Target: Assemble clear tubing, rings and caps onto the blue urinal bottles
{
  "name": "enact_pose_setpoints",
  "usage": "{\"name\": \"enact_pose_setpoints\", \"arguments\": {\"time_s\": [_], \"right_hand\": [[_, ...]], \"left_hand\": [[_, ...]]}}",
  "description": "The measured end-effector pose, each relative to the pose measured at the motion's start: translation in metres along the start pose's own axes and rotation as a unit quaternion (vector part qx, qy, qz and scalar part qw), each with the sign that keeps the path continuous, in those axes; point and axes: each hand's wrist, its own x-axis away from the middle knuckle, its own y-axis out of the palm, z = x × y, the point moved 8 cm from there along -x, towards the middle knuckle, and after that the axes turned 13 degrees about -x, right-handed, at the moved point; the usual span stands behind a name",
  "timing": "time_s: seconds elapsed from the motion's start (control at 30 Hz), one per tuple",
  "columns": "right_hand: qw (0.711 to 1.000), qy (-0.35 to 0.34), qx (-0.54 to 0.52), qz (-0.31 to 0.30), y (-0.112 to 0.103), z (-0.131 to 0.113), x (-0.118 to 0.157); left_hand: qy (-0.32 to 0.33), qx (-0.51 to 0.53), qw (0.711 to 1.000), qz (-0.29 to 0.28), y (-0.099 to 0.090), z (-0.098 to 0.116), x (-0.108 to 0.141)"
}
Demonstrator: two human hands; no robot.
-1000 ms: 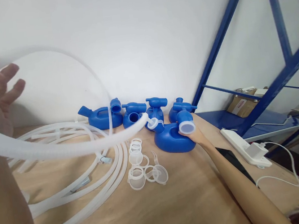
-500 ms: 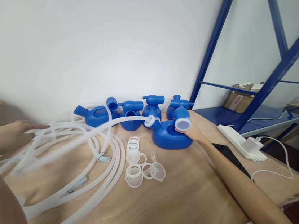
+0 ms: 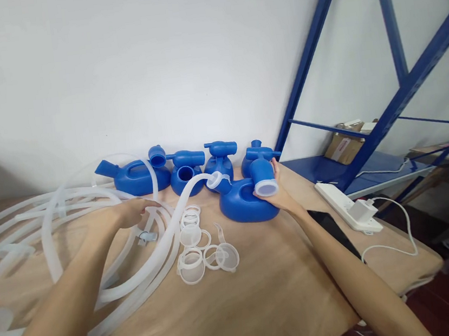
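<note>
My right hand point(image 3: 278, 188) grips the neck end of a blue plastic bottle point(image 3: 245, 203), which lies on its side with a white-rimmed mouth point(image 3: 267, 187) facing me. A white cap point(image 3: 214, 179) sits on the bottle's left spout, and a thick translucent tube point(image 3: 180, 209) runs from it down to the left. My left hand point(image 3: 134, 212) is over the coiled tubes, near a small clear connector point(image 3: 148, 236). Its fingers are bent and partly hidden, so what it holds, if anything, is unclear.
More blue bottles point(image 3: 142, 178) stand along the wall. Translucent caps and rings point(image 3: 193, 264) lie at the table's middle. On the right are a dark tablet point(image 3: 334, 233), a white power strip point(image 3: 346, 207) with a cable, and a blue metal rack point(image 3: 306, 65).
My left hand has moved right, from the far left to beside the connector. The tube at the spout now bends downward instead of stretching left. My right hand still grips the bottle.
</note>
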Motion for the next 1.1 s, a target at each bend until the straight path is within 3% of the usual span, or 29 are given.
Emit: {"name": "enact_pose_setpoints", "arguments": {"time_s": [0.1, 0.2, 0.27, 0.43, 0.63, 0.7, 0.83, 0.97, 1.1], "right_hand": [[1.0, -0.022, 0.012, 0.007, 0.001, -0.008, 0.003], [0.998, -0.044, 0.025, 0.036, -0.004, -0.009, 0.006], [0.997, -0.046, 0.044, 0.045, -0.006, -0.006, 0.008], [0.995, -0.043, 0.076, 0.041, -0.007, -0.005, 0.01], [0.992, -0.036, 0.108, 0.048, 0.001, -0.016, 0.007], [0.99, -0.053, 0.116, 0.067, 0.003, -0.02, 0.007], [0.978, -0.14, 0.126, 0.088, 0.005, -0.03, 0.01], [0.968, -0.199, 0.126, 0.082, 0.004, -0.031, 0.016], [0.957, -0.24, 0.138, 0.089, 0.001, -0.028, 0.023]], "left_hand": [[0.02, -0.021, 0.999, -0.038, 0.011, 0.006, -0.005], [0.007, -0.052, 0.999, -0.001, -0.007, 0.007, -0.003], [-0.013, -0.067, 0.997, 0.042, -0.027, 0.007, 0.002], [-0.058, -0.029, 0.974, 0.215, -0.079, 0.005, 0.023], [0.001, 0.136, 0.929, 0.344, -0.119, 0.028, 0.039], [0.037, 0.177, 0.924, 0.338, -0.129, 0.043, 0.041], [0.117, 0.215, 0.942, 0.229, -0.125, 0.075, 0.037], [0.187, 0.145, 0.959, 0.155, -0.107, 0.099, 0.031], [0.187, 0.075, 0.968, 0.152, -0.095, 0.104, 0.022]]}}
